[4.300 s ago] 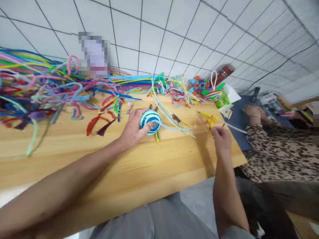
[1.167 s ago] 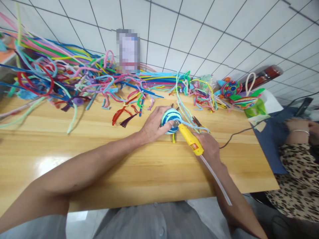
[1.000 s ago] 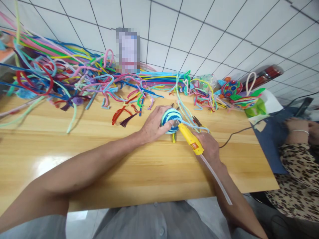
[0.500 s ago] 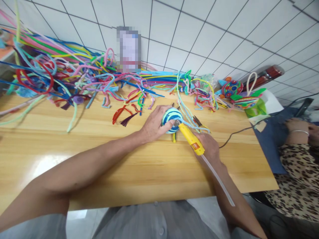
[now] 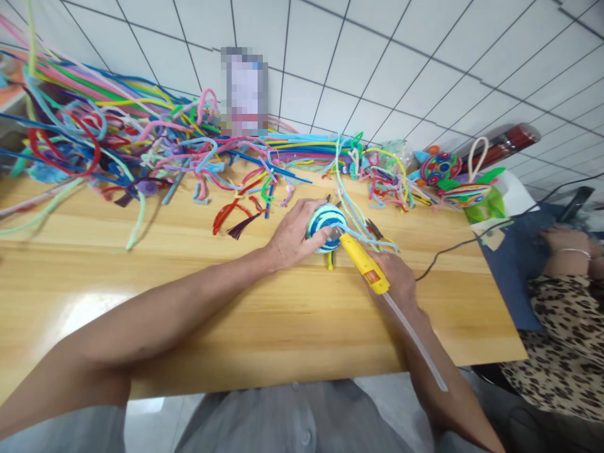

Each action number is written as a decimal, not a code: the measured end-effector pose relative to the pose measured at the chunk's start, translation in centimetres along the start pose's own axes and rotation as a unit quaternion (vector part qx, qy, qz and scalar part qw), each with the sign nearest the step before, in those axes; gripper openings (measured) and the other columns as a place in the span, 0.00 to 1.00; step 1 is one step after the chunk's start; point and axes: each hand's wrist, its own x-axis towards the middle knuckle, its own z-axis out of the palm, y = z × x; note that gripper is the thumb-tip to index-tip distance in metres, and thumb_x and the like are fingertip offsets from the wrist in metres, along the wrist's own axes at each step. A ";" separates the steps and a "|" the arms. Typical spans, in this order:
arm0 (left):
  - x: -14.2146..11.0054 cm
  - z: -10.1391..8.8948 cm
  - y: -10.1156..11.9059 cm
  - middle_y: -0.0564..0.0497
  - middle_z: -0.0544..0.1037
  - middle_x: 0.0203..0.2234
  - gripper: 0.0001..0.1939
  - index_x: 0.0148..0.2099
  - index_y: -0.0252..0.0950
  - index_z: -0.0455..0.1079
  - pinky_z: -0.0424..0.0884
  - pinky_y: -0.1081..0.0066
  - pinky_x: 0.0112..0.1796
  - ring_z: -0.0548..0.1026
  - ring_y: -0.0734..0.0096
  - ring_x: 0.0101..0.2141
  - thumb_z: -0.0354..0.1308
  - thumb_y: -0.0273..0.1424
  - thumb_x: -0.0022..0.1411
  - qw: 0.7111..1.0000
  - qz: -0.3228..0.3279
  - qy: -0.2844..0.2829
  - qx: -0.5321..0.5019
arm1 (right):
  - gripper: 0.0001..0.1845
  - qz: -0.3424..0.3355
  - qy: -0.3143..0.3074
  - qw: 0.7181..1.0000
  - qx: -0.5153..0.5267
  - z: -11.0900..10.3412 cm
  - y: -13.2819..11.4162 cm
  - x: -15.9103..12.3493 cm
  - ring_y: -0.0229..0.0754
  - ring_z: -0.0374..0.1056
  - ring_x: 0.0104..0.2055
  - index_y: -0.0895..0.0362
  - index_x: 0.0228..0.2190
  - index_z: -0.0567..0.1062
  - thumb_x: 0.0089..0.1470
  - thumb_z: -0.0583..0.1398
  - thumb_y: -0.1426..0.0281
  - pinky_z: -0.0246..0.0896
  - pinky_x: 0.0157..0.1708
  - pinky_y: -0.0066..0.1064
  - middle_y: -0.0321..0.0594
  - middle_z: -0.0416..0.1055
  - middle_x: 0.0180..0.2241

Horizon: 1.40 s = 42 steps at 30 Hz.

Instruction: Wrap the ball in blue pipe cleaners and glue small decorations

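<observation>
My left hand (image 5: 297,233) is closed around a ball-like coil (image 5: 324,217) of blue and mint-green pipe cleaners, its thumb pressed on the near side. A yellow hot glue gun (image 5: 364,263) is gripped in my right hand (image 5: 395,274), whose fingers are mostly hidden behind it. The gun's nozzle is at the coil, close to my left thumb; whether they touch I cannot tell. A clear glue stick (image 5: 418,343) sticks out of the gun's back end. Light-blue pipe cleaner ends (image 5: 365,238) trail from the coil to the right.
Tangled, colourful pipe cleaners (image 5: 155,141) lie along the back by the tiled wall. A red loop with a dark tassel (image 5: 244,226) lies left of the coil. At right are a patterned round ornament (image 5: 441,168), a black cable (image 5: 443,253) and another person's leopard-print sleeve (image 5: 561,308).
The glue gun has shifted very slightly to the right and down. Both hands keep their holds, and the coil stays almost in place.
</observation>
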 end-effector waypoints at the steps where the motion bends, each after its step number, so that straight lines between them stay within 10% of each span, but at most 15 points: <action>1: 0.0 0.0 0.0 0.37 0.74 0.57 0.24 0.65 0.34 0.62 0.68 0.52 0.60 0.71 0.53 0.58 0.54 0.40 0.72 1.000 -0.001 0.000 0.001 | 0.13 -0.013 0.012 1.000 0.002 0.0 -0.1 0.1 0.46 0.76 0.37 0.54 0.43 0.79 0.69 0.55 0.66 0.69 0.40 0.34 0.44 0.79 0.35; 42: 0.0 0.0 0.1 0.37 0.74 0.57 0.24 0.65 0.35 0.62 0.68 0.52 0.60 0.71 0.52 0.58 0.55 0.41 0.72 1.000 -0.011 -0.006 -0.006 | 0.14 0.015 0.020 1.000 0.000 0.6 0.2 -0.6 0.47 0.76 0.36 0.55 0.41 0.80 0.69 0.56 0.62 0.70 0.38 0.35 0.45 0.79 0.34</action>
